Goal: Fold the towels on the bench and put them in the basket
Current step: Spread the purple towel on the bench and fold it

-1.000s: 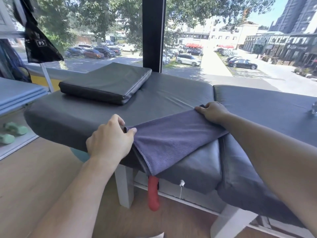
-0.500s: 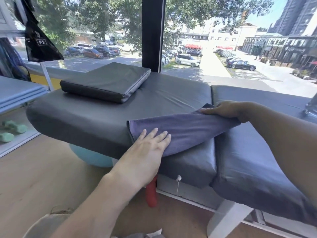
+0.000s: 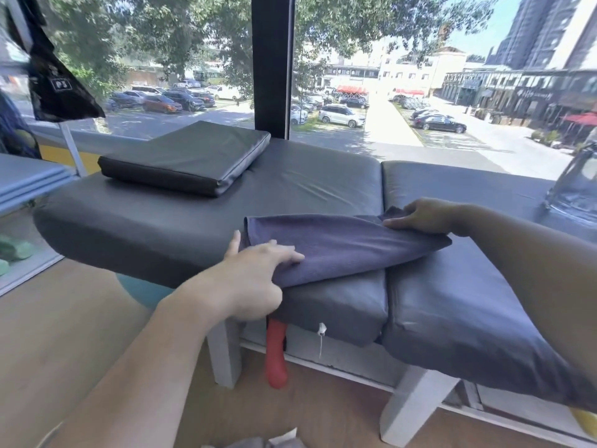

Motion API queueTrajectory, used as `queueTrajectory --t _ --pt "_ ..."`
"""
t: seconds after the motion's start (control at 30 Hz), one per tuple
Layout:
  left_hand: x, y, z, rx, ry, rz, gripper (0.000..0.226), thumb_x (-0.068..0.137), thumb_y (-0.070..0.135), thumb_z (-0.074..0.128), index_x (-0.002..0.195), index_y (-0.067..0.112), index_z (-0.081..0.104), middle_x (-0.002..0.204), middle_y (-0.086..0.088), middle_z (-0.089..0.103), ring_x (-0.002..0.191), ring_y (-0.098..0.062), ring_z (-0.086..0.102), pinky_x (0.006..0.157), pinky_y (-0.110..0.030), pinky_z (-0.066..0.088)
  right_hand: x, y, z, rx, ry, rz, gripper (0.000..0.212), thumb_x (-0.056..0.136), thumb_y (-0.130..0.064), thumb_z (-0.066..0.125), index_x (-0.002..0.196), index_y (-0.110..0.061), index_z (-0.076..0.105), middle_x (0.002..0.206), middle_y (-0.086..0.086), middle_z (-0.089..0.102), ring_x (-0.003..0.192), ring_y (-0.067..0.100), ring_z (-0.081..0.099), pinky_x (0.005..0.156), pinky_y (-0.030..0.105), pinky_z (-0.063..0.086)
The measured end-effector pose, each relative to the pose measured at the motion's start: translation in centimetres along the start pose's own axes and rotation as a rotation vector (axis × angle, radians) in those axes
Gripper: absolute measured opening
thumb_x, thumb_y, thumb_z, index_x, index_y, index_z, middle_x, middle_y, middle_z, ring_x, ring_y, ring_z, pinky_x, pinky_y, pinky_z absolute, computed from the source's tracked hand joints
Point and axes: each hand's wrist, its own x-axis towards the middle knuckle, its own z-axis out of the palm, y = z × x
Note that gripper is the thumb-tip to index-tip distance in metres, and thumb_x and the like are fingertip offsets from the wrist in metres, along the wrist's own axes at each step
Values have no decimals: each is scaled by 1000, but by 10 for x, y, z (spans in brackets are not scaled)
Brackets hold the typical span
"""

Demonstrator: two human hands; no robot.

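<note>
Head view: both hands' fingers grip the purple towel (image 3: 339,247) on the bench (image 3: 193,218), near a black cushion (image 3: 187,160).

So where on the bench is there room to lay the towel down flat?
The widest bare patch of bench lies behind the purple towel, between the black cushion and the seam between the pads. The right pad is bare too, between the right hand and the clear bottle. The front edge is crowded: both hands, the left hand included, hold the towel there.
</note>
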Motion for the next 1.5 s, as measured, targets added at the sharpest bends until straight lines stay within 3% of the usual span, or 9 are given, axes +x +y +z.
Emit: queueTrajectory --t 0.13,0.3,0.6,0.77,0.83,0.93,1.13,1.27,1.5 --pt "18 6 -5 -260 293 27 54 89 10 45 135 36 58 133 21 59 147 -17 28 123 -26 2 -4 5 0 326 5 22 47 83 -54 75 105 -12 74 104 5 73 89 20 68 79 32 53" --pt "44 14 2 -302 290 22 40 102 39 37 130 34 65 141 9 62 145 -15 38 124 -31 1 -12 1 1 510 -53 53 40 86 -47 75 104 -11 75 95 7 79 82 22 76 75 34 59" --pt "74 -14 21 120 64 -63 72 96 71 33 159 36 25 169 14 13 156 -10 2 125 -51 -8 -38 -61 -4 997 -87 -60 30 86 -18 75 111 -3 70 92 16 73 61 23 70 50 27 55" --pt "80 -31 14 -324 254 -27 34 103 39 50 134 31 62 143 10 60 141 -13 45 124 -42 23 -55 -122 27 784 19 -246 9 85 -8 71 90 -3 66 77 11 61 63 20 59 58 30 49" --pt "76 -40 6 -494 426 -52 19 101 26 56 111 30 72 109 13 75 112 -6 65 104 -30 47 -55 -138 41 689 45 -277 16 81 -11 72 93 -1 67 80 12 65 70 23 60 63 38 53" --pt "68 -49 -2 -559 558 -120 22 103 36 51 97 29 70 75 13 77 92 -1 66 82 -25 47 -56 -155 58 605 96 -307 11 80 -16 71 91 -16 69 92 6 73 79 22 69 73 37 59" --pt "62 -58 0 -650 497 -160 52 95 70 44 90 28 75 81 8 77 88 -2 68 84 -21 48 -69 -172 79 510 -4 -400 31 76 -39 71 104 -28 72 75 1 75 58 22 70 59 30 60" --pt "68 -67 4 -667 541 -196 26 94 52 63 92 29 75 89 10 78 93 -8 71 88 -31 53 -73 -166 73 712 -127 -448 32 92 -18 70 124 -16 66 81 6 75 55 19 71 53 28 58" --pt "78 -71 8 -651 592 -237 8 97 25 64 99 24 73 92 4 77 93 -18 72 95 -40 55 -54 -119 45 259 220 -422 30 80 -38 81 106 -32 69 86 -13 70 84 6 62 67 23 42"
